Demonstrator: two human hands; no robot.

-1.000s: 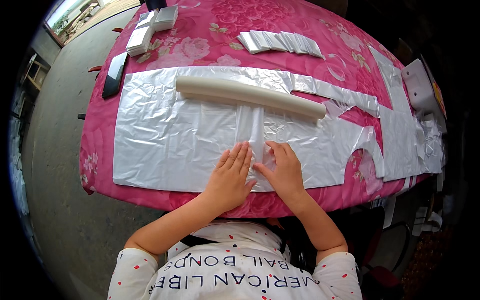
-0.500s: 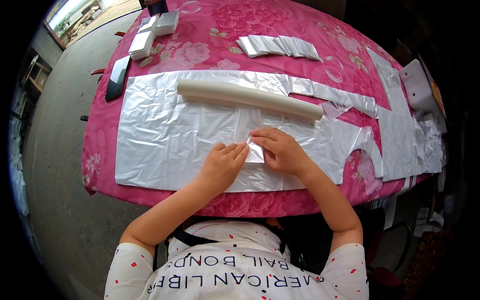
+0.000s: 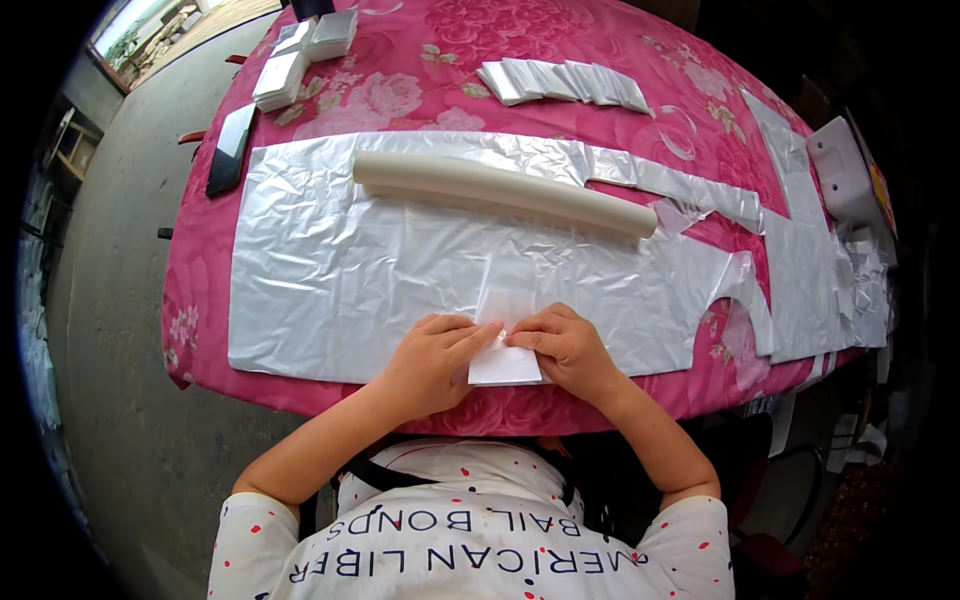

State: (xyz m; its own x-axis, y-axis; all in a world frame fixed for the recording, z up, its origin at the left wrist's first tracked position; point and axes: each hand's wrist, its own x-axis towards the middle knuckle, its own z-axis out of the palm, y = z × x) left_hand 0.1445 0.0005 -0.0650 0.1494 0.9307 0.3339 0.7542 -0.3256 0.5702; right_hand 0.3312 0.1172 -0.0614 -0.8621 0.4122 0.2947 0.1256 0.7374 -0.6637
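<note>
Near the table's front edge, my left hand [image 3: 437,362] and my right hand [image 3: 566,352] pinch a folded white plastic sheet [image 3: 507,368] from both sides. It is a narrow strip, with a flat doubled end toward me and a thinner length [image 3: 510,282] running away past my fingertips. Thumbs and fingers are closed and nearly meet at its middle. Beneath it lies a wide, wrinkled white plastic apron [image 3: 310,290], spread flat, with a curved cutout at its right end. A long pale tube [image 3: 500,193] rests across this apron, beyond my hands and apart from them.
Small folded white packets [image 3: 565,82] lie overlapping in a row at the back. More packets are stacked [image 3: 280,78] at the far left, near a dark phone [image 3: 231,150]. More plastic sheeting [image 3: 805,285] and a white container [image 3: 843,170] are at right. A pink floral cloth [image 3: 400,100] covers the table.
Both hands have drawn back toward me and now pinch closer together. The folded sheet's near end has come to the table's front edge, and more of its length shows beyond my fingers.
</note>
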